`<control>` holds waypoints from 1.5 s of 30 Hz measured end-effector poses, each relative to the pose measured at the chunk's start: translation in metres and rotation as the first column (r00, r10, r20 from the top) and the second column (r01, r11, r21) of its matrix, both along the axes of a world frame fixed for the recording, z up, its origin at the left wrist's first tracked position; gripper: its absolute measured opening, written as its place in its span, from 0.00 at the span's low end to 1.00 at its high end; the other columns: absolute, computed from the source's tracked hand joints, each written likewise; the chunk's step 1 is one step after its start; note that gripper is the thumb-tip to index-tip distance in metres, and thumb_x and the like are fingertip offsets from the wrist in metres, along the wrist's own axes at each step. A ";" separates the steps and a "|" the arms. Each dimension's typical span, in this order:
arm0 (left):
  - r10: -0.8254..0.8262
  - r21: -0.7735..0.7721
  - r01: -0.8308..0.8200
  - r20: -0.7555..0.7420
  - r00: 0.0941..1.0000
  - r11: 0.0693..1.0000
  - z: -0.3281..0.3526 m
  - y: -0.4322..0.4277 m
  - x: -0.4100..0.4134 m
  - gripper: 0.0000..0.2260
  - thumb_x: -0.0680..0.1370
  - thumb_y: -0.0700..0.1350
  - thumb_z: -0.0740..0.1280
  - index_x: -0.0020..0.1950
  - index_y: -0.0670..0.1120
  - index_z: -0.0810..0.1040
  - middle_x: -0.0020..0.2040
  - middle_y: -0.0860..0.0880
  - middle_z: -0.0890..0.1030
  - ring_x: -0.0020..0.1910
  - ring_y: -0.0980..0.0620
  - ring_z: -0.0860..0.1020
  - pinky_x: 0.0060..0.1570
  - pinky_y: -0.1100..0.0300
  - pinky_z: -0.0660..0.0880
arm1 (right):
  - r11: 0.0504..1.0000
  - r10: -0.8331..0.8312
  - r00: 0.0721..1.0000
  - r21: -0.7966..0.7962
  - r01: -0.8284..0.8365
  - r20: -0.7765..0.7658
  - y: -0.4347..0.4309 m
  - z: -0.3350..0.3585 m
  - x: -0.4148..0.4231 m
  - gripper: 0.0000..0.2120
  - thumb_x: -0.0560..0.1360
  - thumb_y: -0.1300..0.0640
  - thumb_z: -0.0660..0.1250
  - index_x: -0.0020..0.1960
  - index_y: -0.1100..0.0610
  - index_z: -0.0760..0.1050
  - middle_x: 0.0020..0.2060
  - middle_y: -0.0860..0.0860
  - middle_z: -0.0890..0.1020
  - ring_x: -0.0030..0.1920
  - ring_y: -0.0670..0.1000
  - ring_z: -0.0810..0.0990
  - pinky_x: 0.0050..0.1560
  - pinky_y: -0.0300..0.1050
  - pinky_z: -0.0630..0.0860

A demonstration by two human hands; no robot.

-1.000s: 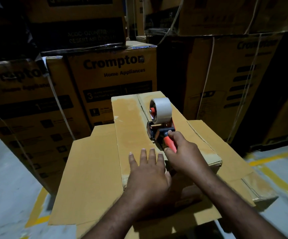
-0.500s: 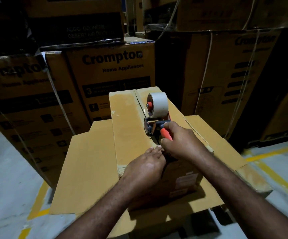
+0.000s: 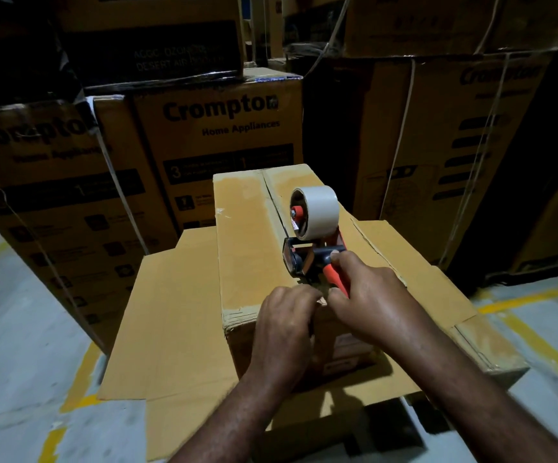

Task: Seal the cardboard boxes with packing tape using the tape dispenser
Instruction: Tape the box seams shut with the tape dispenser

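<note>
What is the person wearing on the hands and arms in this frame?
Nothing is worn. The left hand and right hand are ungloved, and both forearms are bare to the frame edge: no sleeves, watch, rings or bands visible in the dim light.

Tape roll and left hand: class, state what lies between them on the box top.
In the head view, the tape dispenser's black frame lies between the tape roll and the left hand, over the box.

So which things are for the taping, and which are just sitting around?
For the job: dispenser, tape roll, box under it, right hand, left hand.
Just lying about: Crompton boxes, flat cardboard, yellow floor lines.
</note>
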State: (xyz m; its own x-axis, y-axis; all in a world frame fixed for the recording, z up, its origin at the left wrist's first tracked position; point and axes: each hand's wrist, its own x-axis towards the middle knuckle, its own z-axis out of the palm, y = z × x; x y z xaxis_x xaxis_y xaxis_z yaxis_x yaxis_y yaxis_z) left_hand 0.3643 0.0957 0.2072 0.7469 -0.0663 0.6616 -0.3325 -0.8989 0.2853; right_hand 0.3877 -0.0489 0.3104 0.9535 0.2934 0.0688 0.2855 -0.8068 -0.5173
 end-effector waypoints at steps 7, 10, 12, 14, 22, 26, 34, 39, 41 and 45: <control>0.111 -0.217 -0.103 0.025 0.994 0.971 0.003 -0.006 -0.001 0.22 0.73 0.39 0.76 0.58 0.46 0.66 0.53 0.44 0.71 0.39 0.53 0.72 0.28 0.61 0.74 | 0.999 0.006 1.000 -0.034 -0.007 -0.024 -0.012 0.009 -0.025 0.23 0.79 0.49 0.63 0.71 0.42 0.60 0.59 0.55 0.76 0.49 0.53 0.76 0.49 0.52 0.81; 0.098 -0.227 -0.091 0.020 0.995 0.970 0.006 -0.004 -0.001 0.26 0.70 0.35 0.78 0.58 0.46 0.66 0.53 0.43 0.71 0.39 0.54 0.72 0.31 0.65 0.71 | 0.999 0.001 1.000 -0.040 -0.002 -0.023 -0.010 0.009 -0.037 0.22 0.80 0.49 0.63 0.71 0.42 0.59 0.57 0.54 0.77 0.49 0.52 0.75 0.49 0.51 0.82; 0.087 -0.224 -0.078 0.030 0.996 0.971 0.008 -0.002 -0.001 0.26 0.70 0.34 0.78 0.58 0.46 0.66 0.54 0.44 0.71 0.40 0.55 0.72 0.33 0.66 0.73 | 0.999 -0.003 1.000 -0.035 0.003 -0.017 -0.010 0.009 -0.044 0.22 0.80 0.49 0.62 0.71 0.41 0.59 0.54 0.52 0.76 0.47 0.51 0.74 0.47 0.48 0.81; 0.078 -0.231 -0.071 0.021 0.997 0.970 0.011 0.002 0.001 0.26 0.71 0.35 0.78 0.58 0.46 0.66 0.56 0.46 0.69 0.42 0.56 0.73 0.34 0.66 0.74 | 0.999 0.002 1.000 -0.032 -0.002 -0.001 -0.010 0.010 -0.051 0.22 0.80 0.49 0.62 0.71 0.41 0.58 0.49 0.49 0.73 0.45 0.49 0.73 0.45 0.45 0.80; 0.023 -0.157 -0.066 -0.263 0.964 0.985 0.040 0.026 0.007 0.39 0.75 0.50 0.75 0.79 0.51 0.54 0.76 0.54 0.58 0.70 0.51 0.69 0.61 0.61 0.70 | 1.000 -0.014 0.999 -0.017 0.013 -0.039 -0.008 0.015 -0.060 0.24 0.79 0.47 0.63 0.70 0.35 0.55 0.48 0.46 0.70 0.43 0.45 0.76 0.44 0.45 0.83; 0.024 0.087 0.053 -0.710 0.704 0.995 0.064 0.062 0.037 0.63 0.64 0.63 0.79 0.82 0.55 0.35 0.77 0.52 0.32 0.73 0.48 0.27 0.75 0.35 0.33 | 1.000 -0.018 0.996 -0.023 0.017 -0.082 -0.012 0.021 -0.062 0.25 0.79 0.46 0.64 0.71 0.34 0.57 0.52 0.45 0.71 0.43 0.46 0.78 0.40 0.45 0.83; -0.067 0.168 0.299 -0.766 0.639 0.939 0.071 0.071 0.067 0.52 0.68 0.63 0.76 0.82 0.52 0.50 0.83 0.46 0.50 0.81 0.48 0.44 0.76 0.38 0.32 | 0.999 -0.033 0.991 -0.003 0.033 -0.126 -0.006 0.023 -0.063 0.26 0.78 0.45 0.65 0.71 0.34 0.56 0.58 0.48 0.76 0.44 0.48 0.80 0.42 0.47 0.83; -0.036 0.184 0.278 -0.773 0.634 0.943 0.079 0.068 0.063 0.42 0.71 0.60 0.75 0.80 0.53 0.60 0.83 0.51 0.52 0.81 0.46 0.50 0.76 0.41 0.35 | 0.999 -0.035 0.994 -0.020 0.034 -0.107 -0.010 0.025 -0.070 0.27 0.78 0.43 0.64 0.72 0.33 0.55 0.51 0.45 0.76 0.39 0.44 0.79 0.36 0.40 0.80; -0.051 0.169 0.280 -0.769 0.638 0.945 0.079 0.070 0.064 0.35 0.72 0.59 0.75 0.76 0.55 0.69 0.83 0.52 0.50 0.81 0.43 0.46 0.77 0.38 0.41 | 0.999 -0.032 0.994 -0.028 0.029 -0.107 -0.012 0.028 -0.075 0.27 0.78 0.43 0.63 0.72 0.33 0.55 0.48 0.42 0.74 0.36 0.42 0.78 0.34 0.37 0.78; -0.110 0.148 0.348 -0.775 0.622 0.926 0.073 0.078 0.069 0.26 0.71 0.58 0.75 0.69 0.58 0.76 0.83 0.56 0.50 0.81 0.40 0.40 0.74 0.35 0.56 | 0.999 -0.042 0.993 -0.033 0.038 -0.110 -0.007 0.029 -0.085 0.28 0.78 0.43 0.64 0.72 0.32 0.54 0.46 0.42 0.73 0.37 0.42 0.80 0.36 0.36 0.80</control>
